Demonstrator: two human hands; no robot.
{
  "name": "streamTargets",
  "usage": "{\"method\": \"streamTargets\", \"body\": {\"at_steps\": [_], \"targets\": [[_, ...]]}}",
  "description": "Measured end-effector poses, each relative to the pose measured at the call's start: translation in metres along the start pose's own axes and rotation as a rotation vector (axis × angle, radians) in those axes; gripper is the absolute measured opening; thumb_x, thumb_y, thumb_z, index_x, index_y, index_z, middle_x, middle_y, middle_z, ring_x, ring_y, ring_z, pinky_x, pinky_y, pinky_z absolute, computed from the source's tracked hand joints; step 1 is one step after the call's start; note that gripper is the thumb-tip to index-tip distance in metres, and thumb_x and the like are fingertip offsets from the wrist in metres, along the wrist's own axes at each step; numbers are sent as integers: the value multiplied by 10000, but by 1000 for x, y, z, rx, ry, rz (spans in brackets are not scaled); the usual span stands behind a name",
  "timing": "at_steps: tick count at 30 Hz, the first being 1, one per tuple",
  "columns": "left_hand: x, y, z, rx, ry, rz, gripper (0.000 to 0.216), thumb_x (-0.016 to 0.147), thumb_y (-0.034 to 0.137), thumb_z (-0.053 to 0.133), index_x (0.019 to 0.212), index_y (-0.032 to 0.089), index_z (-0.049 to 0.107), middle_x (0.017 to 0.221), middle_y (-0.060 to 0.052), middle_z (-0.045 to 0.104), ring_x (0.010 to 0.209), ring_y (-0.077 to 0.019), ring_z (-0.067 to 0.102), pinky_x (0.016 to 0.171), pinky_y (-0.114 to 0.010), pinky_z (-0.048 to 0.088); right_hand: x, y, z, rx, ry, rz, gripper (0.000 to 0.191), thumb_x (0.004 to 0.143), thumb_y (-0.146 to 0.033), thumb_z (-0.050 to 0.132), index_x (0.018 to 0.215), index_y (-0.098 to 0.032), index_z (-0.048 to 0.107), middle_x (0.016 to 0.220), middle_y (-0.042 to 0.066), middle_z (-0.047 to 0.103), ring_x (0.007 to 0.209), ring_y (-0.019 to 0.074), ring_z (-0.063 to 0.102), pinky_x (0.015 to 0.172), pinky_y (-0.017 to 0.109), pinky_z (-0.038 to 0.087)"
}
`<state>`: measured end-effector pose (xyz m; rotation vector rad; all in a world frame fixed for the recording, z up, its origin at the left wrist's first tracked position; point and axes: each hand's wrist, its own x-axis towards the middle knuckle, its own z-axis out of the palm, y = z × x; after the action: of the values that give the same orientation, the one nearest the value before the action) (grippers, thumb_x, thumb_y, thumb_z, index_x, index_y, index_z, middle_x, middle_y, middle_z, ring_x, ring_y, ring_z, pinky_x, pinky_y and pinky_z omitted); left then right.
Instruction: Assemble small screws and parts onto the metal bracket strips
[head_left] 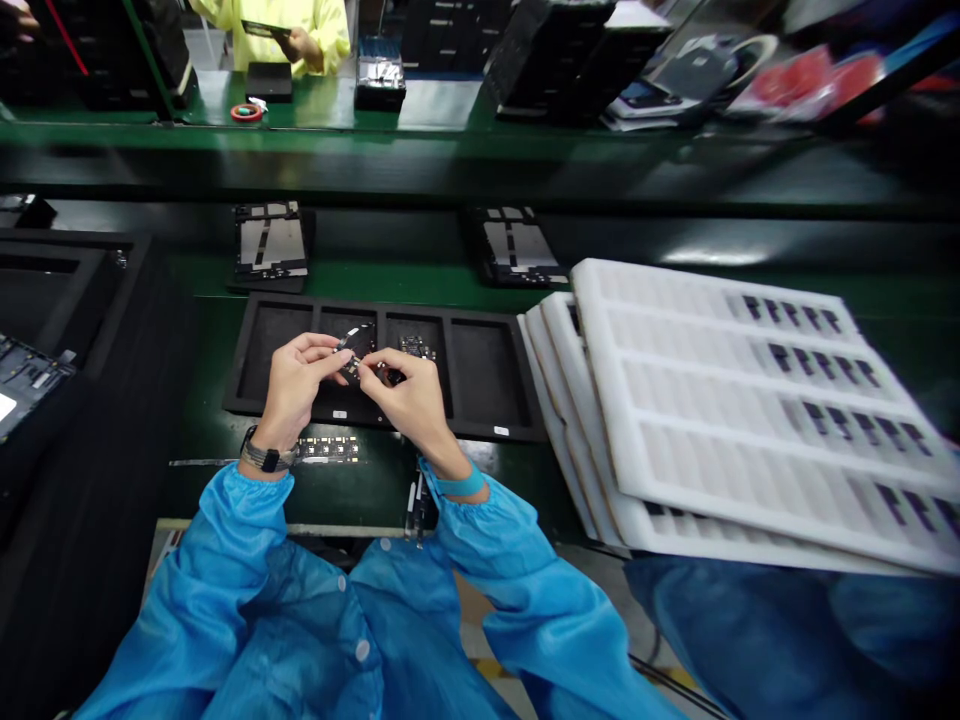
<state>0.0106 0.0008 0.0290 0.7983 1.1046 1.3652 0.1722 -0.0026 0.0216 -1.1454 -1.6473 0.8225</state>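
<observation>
My left hand [294,385] pinches a small dark circuit board [349,364] between thumb and fingers. From the other side, the thumb and fingers of my right hand [409,397] close on the same board's edge; whether they also hold a smaller part is hidden. Both hands are over a black foam tray [534,400] divided into compartments. Small boards [417,347] lie in one compartment just beyond my right hand. A strip of small boards [328,449] lies on the green bench beside my left wrist.
White foam trays [675,370] with rows of small black parts are stacked at right. Two flat device assemblies [271,241] [523,247] lie beyond the black tray. Large black foam trays [124,400] stand at left. Across the bench, a person in yellow [300,40] holds a dark flat part.
</observation>
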Motion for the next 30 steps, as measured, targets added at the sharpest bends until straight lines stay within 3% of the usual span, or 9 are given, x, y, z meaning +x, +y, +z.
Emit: {"method": "streamTargets", "body": {"at_steps": [6,13,19,22,25,27,29,30], "targets": [[-1,1,0,42,6,38,405,584,293,993,825,147,701,678,-10,736,525,-128,667,549,-244,526,2,3,-5,95,-61,71,187,900,-350,708,824,-200,789,762,29,763,699,187,657,714,319,527],[0,-1,0,-6,-50,-35,433,578,294,995,846,144,690,686,-18,738,554,-143,692,574,-261,560,6,9,-12,271,-157,185,351,861,-548,814,875,-197,801,778,47,772,680,181,649,632,311,517],[0,-6,0,6,-47,-25,440,571,305,994,853,148,694,694,-15,741,565,-142,689,593,-274,565,7,10,-11,292,-164,196,326,857,-516,822,865,-191,809,774,51,777,682,181,648,632,312,515],[-1,-5,2,125,1,77,332,652,299,949,856,172,720,733,-30,756,574,-145,660,582,-299,541,8,10,-9,241,-105,160,301,856,-487,814,909,-191,823,865,67,810,752,202,681,703,334,549],[13,10,2,256,126,256,200,776,264,868,926,201,752,850,-49,783,668,-176,665,604,-327,508,9,12,-8,198,35,129,280,861,-446,794,971,-190,825,966,78,826,829,214,706,768,343,564],[39,30,-4,320,235,387,165,842,203,805,999,213,757,992,-63,788,863,-222,702,741,-365,534,10,15,-11,204,92,154,270,886,-435,764,982,-188,817,957,80,824,820,212,708,743,332,557],[76,54,-15,475,333,519,204,888,138,741,1081,204,756,1178,-84,761,1141,-272,664,989,-412,500,12,19,-15,231,101,186,258,901,-430,743,962,-187,803,905,78,817,760,201,695,679,314,535],[96,64,-23,668,363,583,240,920,134,706,1149,196,744,1259,-92,736,1255,-292,610,1085,-428,448,12,20,-16,248,97,196,253,901,-428,739,948,-186,796,878,77,813,724,193,682,646,304,520]]}}
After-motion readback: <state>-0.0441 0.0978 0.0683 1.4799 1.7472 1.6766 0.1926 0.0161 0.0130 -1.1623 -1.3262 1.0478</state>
